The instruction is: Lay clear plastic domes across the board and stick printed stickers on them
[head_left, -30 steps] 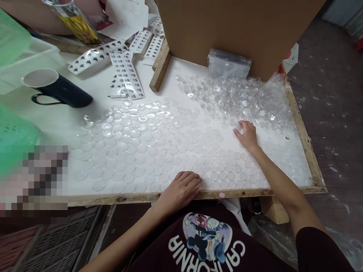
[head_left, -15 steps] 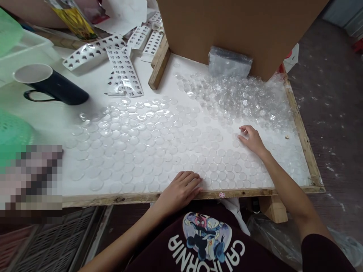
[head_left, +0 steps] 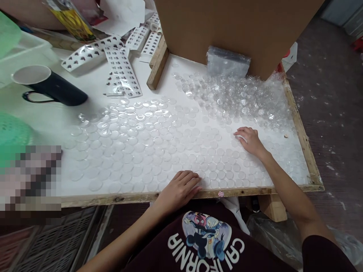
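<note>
Clear round discs [head_left: 137, 158] lie flat in rows over the white tabletop [head_left: 99, 87]. My left hand [head_left: 181, 185] rests on the wooden front edge with its fingers laid out flat, holding nothing that I can see. Farther right, my right hand [head_left: 249, 140] is low over the discs, fingertips pointing left and thumb apart from the fingers. Its fingertips are at a small clear disc [head_left: 235, 141]; whether they touch it I cannot tell. Behind that hand is a heap of loose clear discs [head_left: 244, 98].
A brown cardboard box [head_left: 232, 26] stands at the back, with a plastic-wrapped packet [head_left: 228, 62] against it. At the left are a dark mug [head_left: 62, 88], sticker sheets [head_left: 123, 71] and a green basket [head_left: 14, 130]. Wooden strips [head_left: 303, 132] border the table.
My right hand has shifted slightly left, its fingers now stretched out more. My left hand stays on the front edge.
</note>
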Demonstrator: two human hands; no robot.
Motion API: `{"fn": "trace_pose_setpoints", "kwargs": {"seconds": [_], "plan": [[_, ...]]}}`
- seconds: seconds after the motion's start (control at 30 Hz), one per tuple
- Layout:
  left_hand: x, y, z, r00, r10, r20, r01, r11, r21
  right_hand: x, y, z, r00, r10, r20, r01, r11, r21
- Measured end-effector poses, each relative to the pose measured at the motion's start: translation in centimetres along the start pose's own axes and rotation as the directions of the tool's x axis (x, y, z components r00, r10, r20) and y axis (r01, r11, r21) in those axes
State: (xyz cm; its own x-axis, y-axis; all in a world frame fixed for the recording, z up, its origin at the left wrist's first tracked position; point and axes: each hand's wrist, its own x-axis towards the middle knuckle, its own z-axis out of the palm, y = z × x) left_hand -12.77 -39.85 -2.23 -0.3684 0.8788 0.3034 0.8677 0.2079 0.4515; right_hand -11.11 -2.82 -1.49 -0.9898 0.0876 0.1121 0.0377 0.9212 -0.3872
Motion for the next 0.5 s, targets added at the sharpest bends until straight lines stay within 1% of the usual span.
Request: {"fn": "trace_pose_setpoints", "kwargs": {"seconds": [0.1, 0.23, 0.33, 0.4, 0.5], "plan": [[0.0, 0.1, 0.0, 1.0, -0.011, 0.005, 0.011, 1.0, -0.001, -0.1, -0.2, -0.2, 1.0, 0.001, 0.014, -0.001, 1.0, -0.019], [0.0, 0.0, 0.1, 1.0, -0.004, 0.009, 0.004, 1.0, 0.006, 0.9, -0.3, 0.0, 0.999, 0.019, -0.03, -0.018, 1.0, 0.011], [0.0, 0.0, 0.0, 1.0, -0.013, 0.014, 0.013, 1.0, -0.003, 2.5, -1.1, 1.0, 0.999, -0.018, -0.037, 0.019, 0.999, 0.027], [0.0, 0.0, 0.0, 1.0, -0.022, 0.016, 0.023, 1.0, -0.01, 3.4, -1.6, 1.8, 0.999, -0.051, -0.012, 0.051, 0.999, 0.017], [-0.1, 0.2, -0.1, 0.999, -0.03, 0.013, 0.03, 1.0, -0.008, 3.8, -2.0, 2.6, 0.995, -0.086, 0.041, 0.086, 0.996, -0.003]]}}
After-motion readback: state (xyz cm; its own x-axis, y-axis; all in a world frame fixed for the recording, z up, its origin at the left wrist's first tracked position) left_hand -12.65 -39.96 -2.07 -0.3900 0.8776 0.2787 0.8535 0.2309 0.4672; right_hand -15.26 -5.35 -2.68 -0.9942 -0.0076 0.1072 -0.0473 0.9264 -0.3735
